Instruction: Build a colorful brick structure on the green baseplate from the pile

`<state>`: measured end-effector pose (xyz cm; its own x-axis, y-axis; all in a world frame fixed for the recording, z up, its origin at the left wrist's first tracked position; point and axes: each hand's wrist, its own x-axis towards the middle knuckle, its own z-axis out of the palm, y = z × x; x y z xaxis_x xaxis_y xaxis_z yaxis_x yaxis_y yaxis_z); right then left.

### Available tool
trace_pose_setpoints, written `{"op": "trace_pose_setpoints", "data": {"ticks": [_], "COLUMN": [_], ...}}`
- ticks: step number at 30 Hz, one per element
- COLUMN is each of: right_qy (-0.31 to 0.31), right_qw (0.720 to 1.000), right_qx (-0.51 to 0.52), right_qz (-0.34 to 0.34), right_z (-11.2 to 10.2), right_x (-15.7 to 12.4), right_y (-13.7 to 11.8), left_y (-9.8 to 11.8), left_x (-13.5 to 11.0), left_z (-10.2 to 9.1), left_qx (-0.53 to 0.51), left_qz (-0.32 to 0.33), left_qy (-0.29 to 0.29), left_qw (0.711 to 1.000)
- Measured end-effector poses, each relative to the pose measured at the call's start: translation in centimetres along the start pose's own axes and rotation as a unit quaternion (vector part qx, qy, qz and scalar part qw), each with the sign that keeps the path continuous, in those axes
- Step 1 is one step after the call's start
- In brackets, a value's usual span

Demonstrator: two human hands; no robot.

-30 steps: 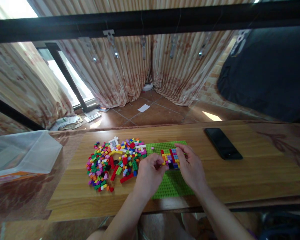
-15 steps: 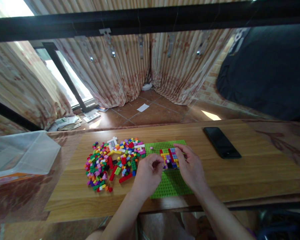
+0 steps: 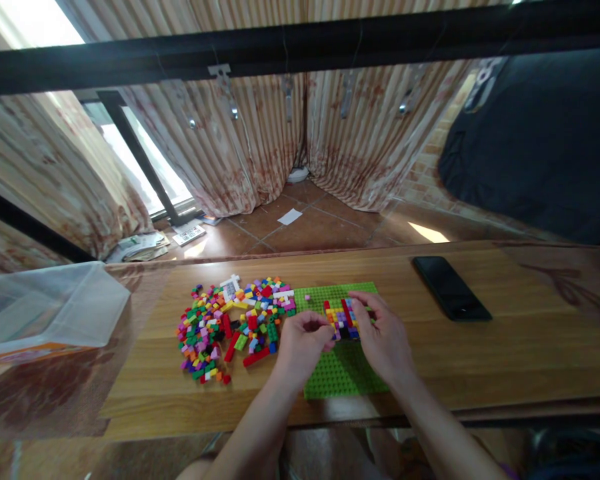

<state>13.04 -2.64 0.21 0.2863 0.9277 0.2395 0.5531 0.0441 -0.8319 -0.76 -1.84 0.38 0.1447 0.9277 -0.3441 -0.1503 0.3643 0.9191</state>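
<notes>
Left hand point(image 3: 303, 339) has closed in on the brick build point(image 3: 342, 317), fingertips now at its left edge, while the right hand point(image 3: 384, 333) stays on its right side.
That build stands on the far half of the green baseplate point(image 3: 340, 373). The left thumb and forefinger are pinched tight; whether a brick sits between them cannot be told. The right fingers curl around the build's right edge, gripping it. A loose brick pile point(image 3: 225, 327) lies just left of the baseplate and a black phone point(image 3: 451, 288) well to its right.
</notes>
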Motion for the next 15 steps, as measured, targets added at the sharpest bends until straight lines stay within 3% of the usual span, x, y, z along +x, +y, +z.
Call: {"op": "trace_pose_setpoints", "data": {"ticks": [15], "right_qy": [0.005], "right_qw": [0.999], "right_qx": [-0.023], "right_qz": [-0.024], "right_z": [0.53], "right_x": [-0.20], "right_y": [0.30], "left_y": [0.23], "left_x": [0.08], "left_z": [0.57], "left_qx": [-0.082], "left_qz": [-0.080], "left_qy": [0.044], "left_qw": [0.993]}}
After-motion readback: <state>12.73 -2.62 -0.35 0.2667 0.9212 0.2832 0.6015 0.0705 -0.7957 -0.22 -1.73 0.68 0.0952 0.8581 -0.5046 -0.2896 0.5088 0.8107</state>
